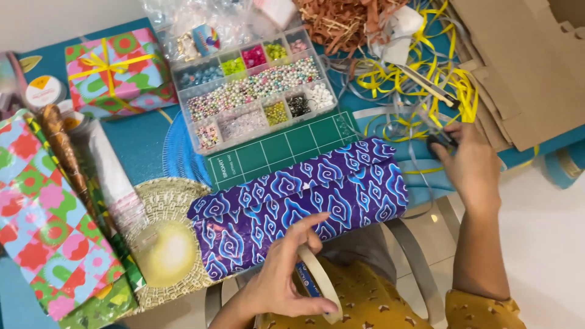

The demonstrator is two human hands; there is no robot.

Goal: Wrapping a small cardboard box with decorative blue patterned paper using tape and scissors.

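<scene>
Below the purple-wrapped box [301, 204], tape roll [320, 280] inside the left hand [283, 274]'s closed grip; right hand [469, 161]'s grip unclear.

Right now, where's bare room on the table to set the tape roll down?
Bare teal surface lies between the wrapped gift, the bead organiser and the woven mat. The ribbon tangle by the right hand is crowded.

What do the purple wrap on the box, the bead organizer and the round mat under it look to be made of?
Purple wrap: glossy paper or foil, judging by its sheen and creased folds. Bead organizer: clear hard plastic; the beads show through its walls. Round mat: woven straw or similar fibre, matte, with a visible weave. The left hand holds a tape roll, apparently paper tape.
</scene>
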